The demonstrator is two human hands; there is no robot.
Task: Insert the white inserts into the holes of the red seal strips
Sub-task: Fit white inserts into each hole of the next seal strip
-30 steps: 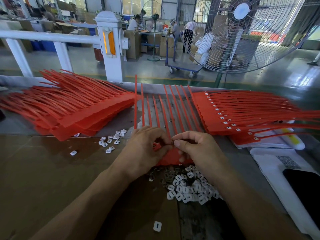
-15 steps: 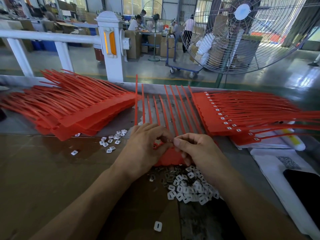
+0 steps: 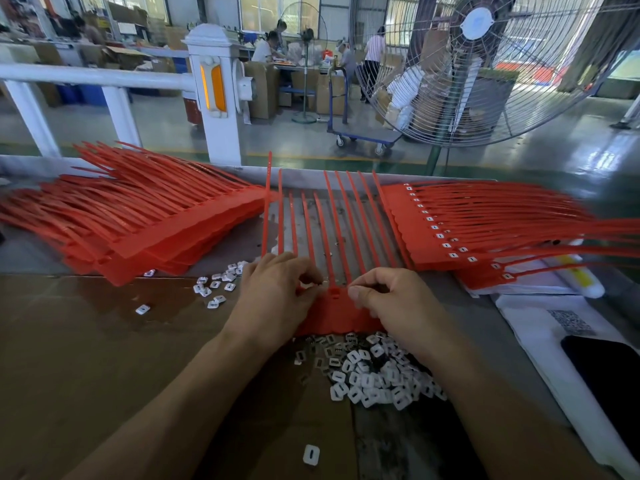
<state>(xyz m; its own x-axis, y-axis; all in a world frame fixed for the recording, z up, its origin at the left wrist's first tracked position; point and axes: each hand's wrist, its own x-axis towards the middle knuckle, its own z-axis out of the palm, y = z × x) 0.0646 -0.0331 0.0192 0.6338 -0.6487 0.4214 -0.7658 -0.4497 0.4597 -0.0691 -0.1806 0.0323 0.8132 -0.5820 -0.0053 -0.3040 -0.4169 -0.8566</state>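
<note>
Two hands point(image 3: 277, 299), three stacks of red strips point(image 3: 149, 220), one fan point(image 3: 485, 64)

No legible text — only a blurred code patch point(image 3: 571, 322) on white packaging point(image 3: 533, 327)

a factory assembly floor — a glossy green painted floor point(image 3: 519, 157), stacked cardboard boxes point(image 3: 263, 88), a blue platform trolley point(image 3: 360, 133), a big industrial fan point(image 3: 485, 64), and workers at a far bench point(image 3: 273, 46) — with bulk stacks of red seal strips point(image 3: 156, 216) on the worktable point(image 3: 104, 341).
</note>
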